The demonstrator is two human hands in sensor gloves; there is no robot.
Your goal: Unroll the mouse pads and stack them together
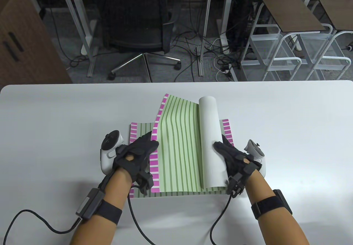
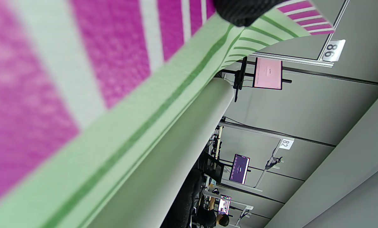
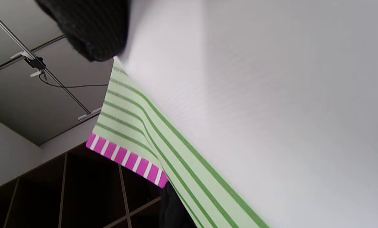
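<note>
A green-striped mouse pad with magenta edges (image 1: 140, 129) lies flat on the white table (image 1: 55, 118). A second, matching pad (image 1: 179, 145) lies on top of it, partly unrolled. Its right part is still a roll with a white underside (image 1: 211, 134). My left hand (image 1: 142, 149) presses flat on the upper pad's magenta left edge, whose far corner lifts off the table. My right hand (image 1: 224, 152) rests with its fingers on the near end of the white roll. The left wrist view shows a fingertip (image 2: 245, 12) on the pad (image 2: 113, 142). The right wrist view shows a fingertip (image 3: 94, 31) on the white underside (image 3: 271, 95).
The pads sit in the middle of the table, close to its near edge. Glove cables (image 1: 138, 223) trail over the near edge. Beyond the far edge stand an office chair (image 1: 135, 27) and white metal stools (image 1: 292, 49).
</note>
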